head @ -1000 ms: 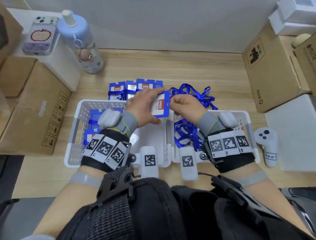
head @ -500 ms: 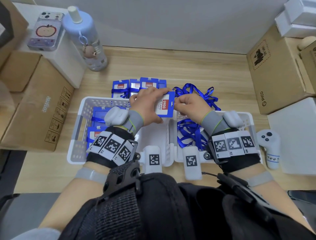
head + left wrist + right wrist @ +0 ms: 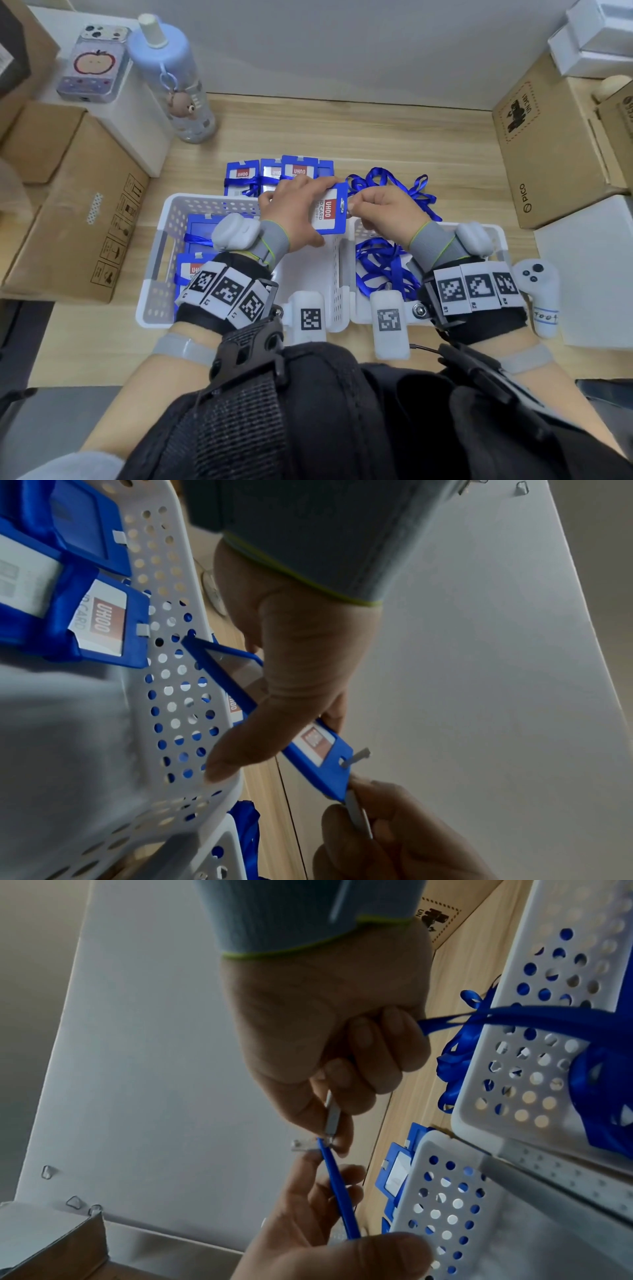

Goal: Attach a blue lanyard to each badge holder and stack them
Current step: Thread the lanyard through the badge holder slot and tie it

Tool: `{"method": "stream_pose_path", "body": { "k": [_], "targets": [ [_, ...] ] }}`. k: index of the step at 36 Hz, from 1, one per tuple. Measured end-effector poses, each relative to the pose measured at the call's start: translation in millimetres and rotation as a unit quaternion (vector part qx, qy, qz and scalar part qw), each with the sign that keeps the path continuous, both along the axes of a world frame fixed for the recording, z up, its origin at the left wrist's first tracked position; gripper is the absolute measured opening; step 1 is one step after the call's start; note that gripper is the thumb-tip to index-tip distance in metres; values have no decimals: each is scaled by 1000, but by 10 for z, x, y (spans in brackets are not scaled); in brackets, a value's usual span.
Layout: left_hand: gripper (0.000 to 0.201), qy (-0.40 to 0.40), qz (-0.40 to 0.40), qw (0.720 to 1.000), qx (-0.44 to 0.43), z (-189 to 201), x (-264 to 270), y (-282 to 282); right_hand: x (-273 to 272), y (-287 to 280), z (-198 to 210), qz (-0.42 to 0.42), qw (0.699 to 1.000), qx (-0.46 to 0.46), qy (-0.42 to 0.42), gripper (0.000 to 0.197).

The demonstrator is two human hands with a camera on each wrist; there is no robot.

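My left hand (image 3: pixel 308 212) grips a blue badge holder (image 3: pixel 330 210) with a white UHOO card, above the gap between two white baskets. My right hand (image 3: pixel 356 205) pinches the metal clip (image 3: pixel 330 1118) of a blue lanyard (image 3: pixel 479 1015) at the holder's top slot. In the left wrist view the clip's tip (image 3: pixel 356 756) pokes through the slot of the holder (image 3: pixel 318 742). The strap trails from my right fist toward the right basket (image 3: pixel 493 233). Finished holders (image 3: pixel 274 174) with lanyards lie behind the left basket (image 3: pixel 168 219).
More badge holders (image 3: pixel 198 246) lie in the left basket and loose lanyards (image 3: pixel 383 267) in the right one, with others (image 3: pixel 394 185) on the wood behind it. A water bottle (image 3: pixel 171 78), cardboard boxes (image 3: pixel 75 219) and a white controller (image 3: pixel 537 291) flank the baskets.
Both hands keep their hold in nearly the same place. The holder has tilted slightly while my right fingers stay at its slot.
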State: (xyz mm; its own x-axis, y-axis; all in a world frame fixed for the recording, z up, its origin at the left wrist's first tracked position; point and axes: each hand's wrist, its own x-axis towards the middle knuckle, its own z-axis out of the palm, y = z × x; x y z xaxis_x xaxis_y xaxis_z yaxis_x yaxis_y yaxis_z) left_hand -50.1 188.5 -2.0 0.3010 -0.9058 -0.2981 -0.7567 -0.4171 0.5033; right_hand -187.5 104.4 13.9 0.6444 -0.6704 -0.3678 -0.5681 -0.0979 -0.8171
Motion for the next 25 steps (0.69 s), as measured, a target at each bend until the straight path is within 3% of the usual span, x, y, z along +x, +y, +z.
{"method": "stream_pose_path", "body": {
  "k": [4, 9, 13, 22, 25],
  "targets": [
    [92, -3, -3, 1000, 4, -5, -1, -3, 9, 16, -11, -26, 998, 52, -28, 27],
    [93, -14, -10, 1000, 12, -6, -2, -7, 17, 20, -67, 3, 1000, 5, -24, 31],
    [92, 5, 0, 1000, 9, -22, 22, 1, 2, 5, -90, 2, 998, 46, -43, 24],
    [96, 104, 34, 993, -47, -92, 39, 14, -9, -34, -69, 24, 995, 46, -90, 28],
    [80, 202, 82, 975, -48, -85, 31, 19, 3, -63, -68, -12, 994, 2, -105, 24]
  ]
}}
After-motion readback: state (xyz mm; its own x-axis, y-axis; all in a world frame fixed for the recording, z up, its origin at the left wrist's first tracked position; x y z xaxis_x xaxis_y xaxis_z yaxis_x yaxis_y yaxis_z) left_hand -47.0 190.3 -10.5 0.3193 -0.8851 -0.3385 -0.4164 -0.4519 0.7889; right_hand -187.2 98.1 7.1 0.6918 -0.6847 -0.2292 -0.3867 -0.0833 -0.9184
